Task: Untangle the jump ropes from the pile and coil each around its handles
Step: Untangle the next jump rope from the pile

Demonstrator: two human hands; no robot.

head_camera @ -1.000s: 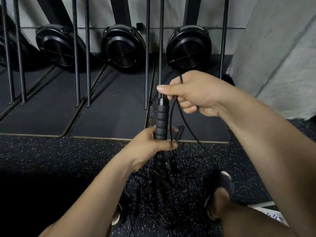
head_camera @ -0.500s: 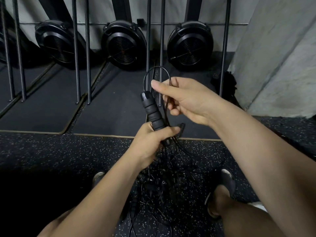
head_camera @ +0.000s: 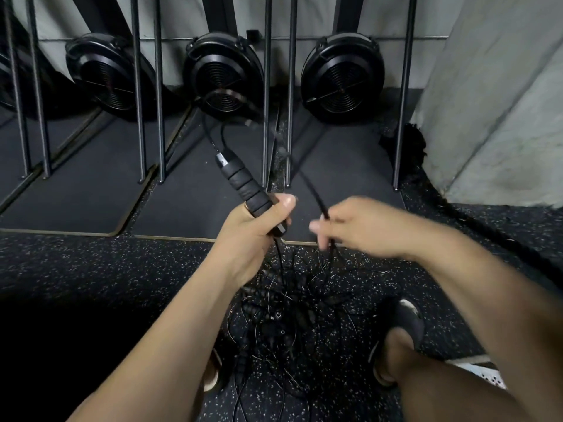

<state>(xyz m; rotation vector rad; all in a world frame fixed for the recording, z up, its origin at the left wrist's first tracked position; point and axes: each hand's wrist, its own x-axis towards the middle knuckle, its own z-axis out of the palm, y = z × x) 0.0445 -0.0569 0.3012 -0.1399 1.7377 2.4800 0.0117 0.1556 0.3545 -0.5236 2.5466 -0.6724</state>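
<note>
Black foam handle leans away to the left, the left hand curled tight round its near end. To the right, the blurred right hand pinches the thin cord; the tangled pile lies on the speckled floor, nearer than both hands

Black handle; black rope pile; white-speckled black floor

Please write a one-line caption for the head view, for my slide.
The left hand grips a jump-rope handle while the right hand pinches a cord above the tangled pile.
</note>
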